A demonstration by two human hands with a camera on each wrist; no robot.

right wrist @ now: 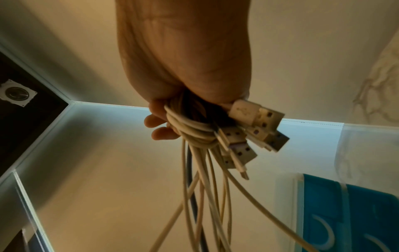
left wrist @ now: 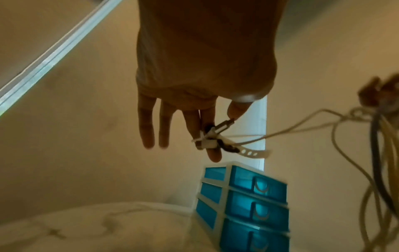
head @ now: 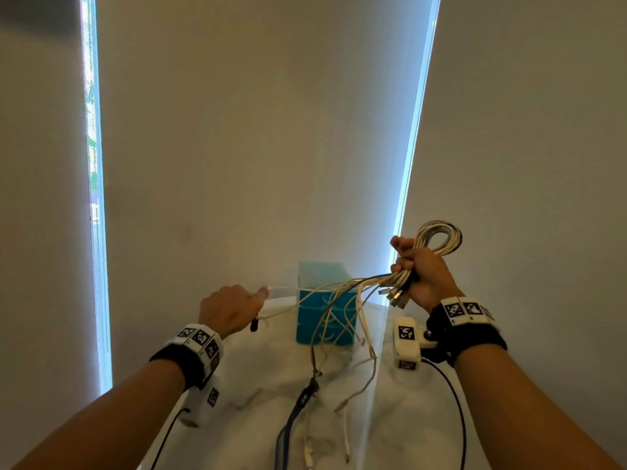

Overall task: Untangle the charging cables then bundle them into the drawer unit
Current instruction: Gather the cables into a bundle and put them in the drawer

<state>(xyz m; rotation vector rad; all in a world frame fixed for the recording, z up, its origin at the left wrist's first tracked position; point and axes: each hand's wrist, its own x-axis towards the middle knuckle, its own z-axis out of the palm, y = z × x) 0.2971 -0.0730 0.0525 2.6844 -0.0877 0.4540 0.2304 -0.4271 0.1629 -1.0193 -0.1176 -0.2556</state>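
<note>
My right hand is raised to the right of the teal drawer unit and grips a bundle of white charging cables. The bundle loops above the fist, and several USB plugs stick out below it. Loose cable strands trail from the fist down across the drawer unit's front to the table. My left hand, left of the unit, pinches one cable's end between thumb and forefinger. A white perforated strap hangs from that end. The unit's three drawers are closed.
The drawer unit stands at the back of a white marble table, against pale roller blinds. A dark cable and white plug ends lie on the table's near part. Black sensor leads run from both wrists.
</note>
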